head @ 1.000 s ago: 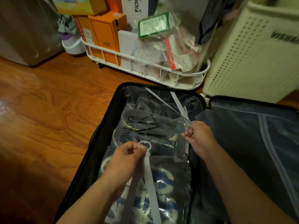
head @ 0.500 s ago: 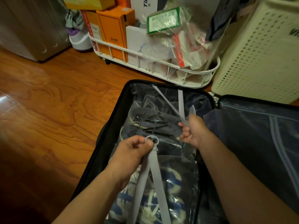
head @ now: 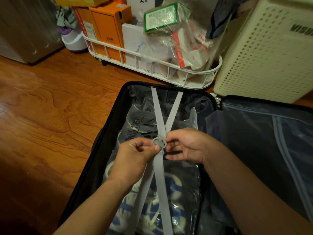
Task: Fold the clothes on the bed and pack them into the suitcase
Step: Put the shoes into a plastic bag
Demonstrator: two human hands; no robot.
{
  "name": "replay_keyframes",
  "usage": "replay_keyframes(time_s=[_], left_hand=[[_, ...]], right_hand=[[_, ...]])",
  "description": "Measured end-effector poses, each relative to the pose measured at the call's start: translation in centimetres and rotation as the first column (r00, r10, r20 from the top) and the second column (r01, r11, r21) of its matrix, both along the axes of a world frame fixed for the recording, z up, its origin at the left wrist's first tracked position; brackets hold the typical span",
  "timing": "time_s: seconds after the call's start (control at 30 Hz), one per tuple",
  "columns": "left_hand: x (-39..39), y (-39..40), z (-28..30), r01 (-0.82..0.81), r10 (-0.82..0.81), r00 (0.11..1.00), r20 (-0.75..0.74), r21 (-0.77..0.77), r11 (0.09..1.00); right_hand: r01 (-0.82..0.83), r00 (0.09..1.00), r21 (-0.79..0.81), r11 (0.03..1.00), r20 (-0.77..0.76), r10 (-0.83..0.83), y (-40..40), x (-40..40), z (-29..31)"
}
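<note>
Both hands meet at the ring buckle over the bagged clothes in the suitcase: left hand pinches it, right hand pinches from three o'clock. Straps run twelve to six.

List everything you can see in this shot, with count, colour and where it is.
suitcase: one, black, open on the floor, centre
straps: four, grey, crossing over the packed clothes
buckle: one, grey, where the straps meet
bagged clothes: clear plastic, dark and blue-white, in the left half
wire cart: one, white, behind suitcase
orange boxes: two, in the cart
hamper: one, cream, perforated, top right
floor: wood, left
left hand: pinches buckle
right hand: pinches buckle
</note>
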State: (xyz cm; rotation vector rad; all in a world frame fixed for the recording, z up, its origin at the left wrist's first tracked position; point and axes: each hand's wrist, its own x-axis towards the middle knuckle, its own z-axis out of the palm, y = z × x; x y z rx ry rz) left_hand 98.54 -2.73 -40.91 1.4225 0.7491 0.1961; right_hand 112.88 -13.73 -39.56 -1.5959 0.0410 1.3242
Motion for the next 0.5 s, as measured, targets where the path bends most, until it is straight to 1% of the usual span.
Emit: replay_keyframes(time_s=[0.07,0.13,0.23,0.27,0.3,0.33,0.4,0.47,0.5], left_hand=[[0.1,-0.3,0.2,0.000,0.000,1.000,0.002,0.080,0.997],[0.1,-0.6,0.4,0.013,-0.012,1.000,-0.008,0.203,0.979],[0.2,-0.7,0.5,0.086,-0.089,0.996,-0.014,0.434,0.897],[0.2,-0.7,0.3,0.112,-0.115,0.993,-0.024,0.488,0.866],[0.3,-0.8,0.2,0.131,-0.132,0.991,-0.033,0.505,0.853],[0.4,-0.9,0.2,0.146,-0.143,0.989,-0.044,0.483,0.864],[0.8,-1.2,0.3,0.156,-0.146,0.988,-0.055,0.366,0.917],[1.2,-1.4,0.3,0.149,-0.137,0.988,-0.065,0.243,0.958],[1.4,-1.5,0.3,0.152,-0.140,0.987,-0.075,0.205,0.967]], right_hand=[[0.001,1.000,0.014,1.000,0.020,-0.002,-0.5,0.2,0.1],[0.000,1.000,0.038,0.999,-0.014,0.001,-0.9,0.5,0.2],[0.033,0.992,0.094,0.995,-0.121,-0.022,-1.4,0.5,0.2],[0.040,0.990,0.107,0.994,-0.142,-0.025,-1.5,0.4,0.1],[0.040,0.990,0.118,0.992,-0.140,-0.023,-1.6,0.4,0.0],[0.041,0.992,0.133,0.990,-0.126,-0.024,-1.7,0.5,-0.1],[0.062,0.996,0.170,0.983,-0.076,-0.050,-2.0,0.7,-0.3],[0.068,0.997,0.175,0.982,0.010,-0.071,-2.2,0.9,-0.5],[0.068,0.995,0.160,0.985,0.064,-0.079,-2.3,0.9,-0.8]])
